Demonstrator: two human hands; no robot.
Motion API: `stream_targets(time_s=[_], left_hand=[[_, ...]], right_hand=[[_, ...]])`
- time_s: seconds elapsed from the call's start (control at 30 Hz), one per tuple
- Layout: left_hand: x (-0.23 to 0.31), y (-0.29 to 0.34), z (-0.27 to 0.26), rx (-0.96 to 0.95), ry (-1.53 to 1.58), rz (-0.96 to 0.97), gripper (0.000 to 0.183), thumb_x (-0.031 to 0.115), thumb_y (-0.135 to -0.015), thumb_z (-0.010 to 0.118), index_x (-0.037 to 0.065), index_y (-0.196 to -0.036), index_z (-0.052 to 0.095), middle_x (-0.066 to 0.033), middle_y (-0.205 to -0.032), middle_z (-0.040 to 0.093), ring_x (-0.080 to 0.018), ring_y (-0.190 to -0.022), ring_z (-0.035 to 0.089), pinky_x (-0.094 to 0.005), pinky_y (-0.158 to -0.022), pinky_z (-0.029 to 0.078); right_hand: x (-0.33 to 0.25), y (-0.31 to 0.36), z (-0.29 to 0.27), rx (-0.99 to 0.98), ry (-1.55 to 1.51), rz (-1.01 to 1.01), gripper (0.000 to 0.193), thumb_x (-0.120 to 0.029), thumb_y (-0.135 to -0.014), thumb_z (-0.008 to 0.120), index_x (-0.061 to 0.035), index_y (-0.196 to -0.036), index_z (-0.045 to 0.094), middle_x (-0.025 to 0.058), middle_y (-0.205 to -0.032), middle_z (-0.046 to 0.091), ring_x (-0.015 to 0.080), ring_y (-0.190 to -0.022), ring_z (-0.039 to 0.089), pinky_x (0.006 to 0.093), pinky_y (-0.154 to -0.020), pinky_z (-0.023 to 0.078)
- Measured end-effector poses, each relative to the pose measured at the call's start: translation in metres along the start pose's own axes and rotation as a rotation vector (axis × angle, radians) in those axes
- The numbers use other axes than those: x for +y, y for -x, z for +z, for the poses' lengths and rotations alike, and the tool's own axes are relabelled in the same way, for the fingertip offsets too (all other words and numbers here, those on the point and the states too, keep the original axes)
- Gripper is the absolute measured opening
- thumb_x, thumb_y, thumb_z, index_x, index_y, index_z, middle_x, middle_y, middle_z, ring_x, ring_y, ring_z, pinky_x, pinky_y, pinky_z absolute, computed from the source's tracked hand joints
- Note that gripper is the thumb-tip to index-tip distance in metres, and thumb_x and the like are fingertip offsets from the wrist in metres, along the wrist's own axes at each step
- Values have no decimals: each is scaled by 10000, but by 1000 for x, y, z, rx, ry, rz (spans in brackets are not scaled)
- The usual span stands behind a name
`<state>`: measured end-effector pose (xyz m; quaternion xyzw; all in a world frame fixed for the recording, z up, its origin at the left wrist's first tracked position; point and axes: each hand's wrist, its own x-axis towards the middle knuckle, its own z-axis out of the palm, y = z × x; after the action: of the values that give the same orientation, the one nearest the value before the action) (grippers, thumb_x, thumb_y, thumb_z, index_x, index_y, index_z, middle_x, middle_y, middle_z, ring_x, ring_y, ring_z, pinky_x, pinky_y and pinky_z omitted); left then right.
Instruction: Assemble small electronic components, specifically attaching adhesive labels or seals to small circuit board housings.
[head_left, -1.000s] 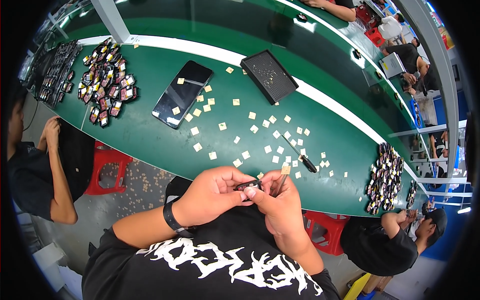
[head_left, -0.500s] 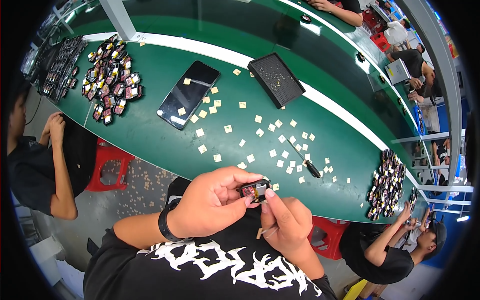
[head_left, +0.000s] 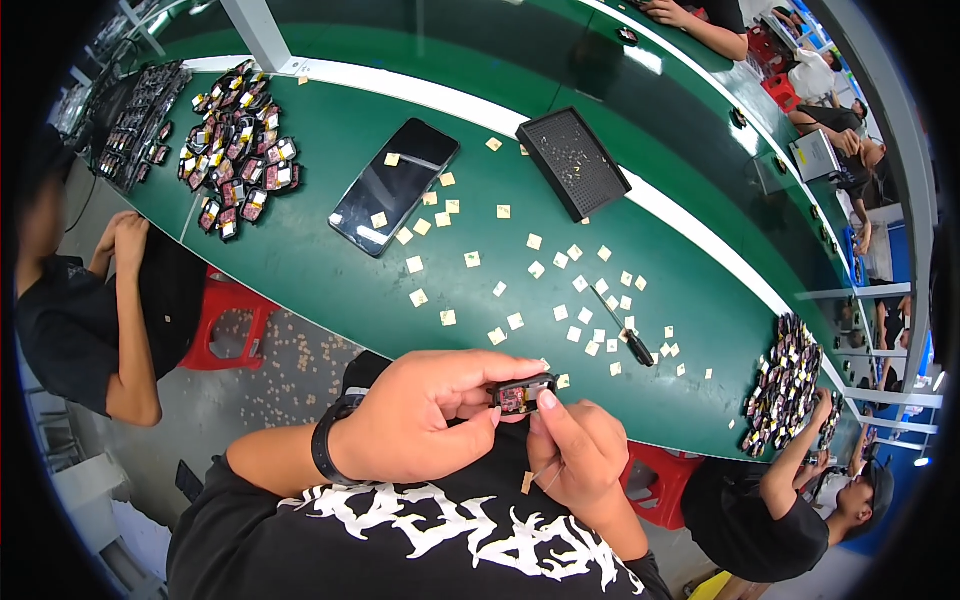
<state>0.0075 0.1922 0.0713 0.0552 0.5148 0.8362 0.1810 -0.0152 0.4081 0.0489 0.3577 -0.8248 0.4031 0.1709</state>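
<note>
Above my lap, at the near table edge, I hold a small black device housing (head_left: 517, 396) with a red circuit board and a pale part inside. My left hand (head_left: 415, 415) grips its left side between thumb and fingers. The thumb and fingertips of my right hand (head_left: 580, 445) pinch its right end. A thin, light-coloured strand or tool sticks out below my right hand, too fine to name. Beside it hangs a small tan square piece (head_left: 527, 483); how it is held is hidden.
Pale square stickers (head_left: 472, 260) lie scattered over the green table (head_left: 300, 290). A black phone (head_left: 395, 190), a black tray (head_left: 575, 165) and a screwdriver (head_left: 637, 347) lie beyond my hands. Piles of housings (head_left: 240, 150) stand left and right (head_left: 780, 390). Co-workers sit on both sides.
The view has shifted a little, so the table things appear farther right. The housing has tilted in my hands, its open face now narrower. The co-worker at right has reached to the right pile.
</note>
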Motion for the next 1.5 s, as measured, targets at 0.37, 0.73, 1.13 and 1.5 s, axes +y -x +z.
stream_targets(time_s=[0.37, 0.73, 1.13, 1.5], left_hand=[[-17, -10, -35, 203, 88, -90, 342, -95, -970, 617, -67, -1310, 627, -120, -1202, 686, -157, -1069, 682, -293, -940, 561], [29, 23, -58, 548, 23, 146, 331, -99, -947, 631, -94, -1278, 620, -176, -1102, 723, -248, -1006, 733, -330, -893, 616], [62, 24, -9, 320, -14, 274, 445, -113, -922, 528, -113, -1366, 561, -237, -1281, 639, -326, -1214, 659, -396, -1009, 586], [54, 19, -1, 279, -47, 265, 430, -127, -935, 522, -109, -1362, 567, -223, -1298, 626, -302, -1208, 659, -408, -1013, 588]], right_hand=[[104, 134, -147, 221, 805, 465, 285, -42, -986, 615, 46, -1251, 672, 223, -1041, 678, 363, -936, 637, 409, -837, 519], [119, 166, -221, 286, 1277, 751, 381, -179, -871, 696, 85, -1145, 707, 301, -1004, 723, 452, -848, 690, 493, -702, 566], [174, 220, -238, 239, 1073, 923, 462, -342, -1029, 615, 38, -1288, 652, 264, -1232, 651, 403, -1148, 611, 450, -989, 478], [182, 236, -237, 379, 883, 881, 306, -255, -951, 752, 12, -1095, 720, 150, -978, 732, 260, -826, 674, 360, -755, 535]])
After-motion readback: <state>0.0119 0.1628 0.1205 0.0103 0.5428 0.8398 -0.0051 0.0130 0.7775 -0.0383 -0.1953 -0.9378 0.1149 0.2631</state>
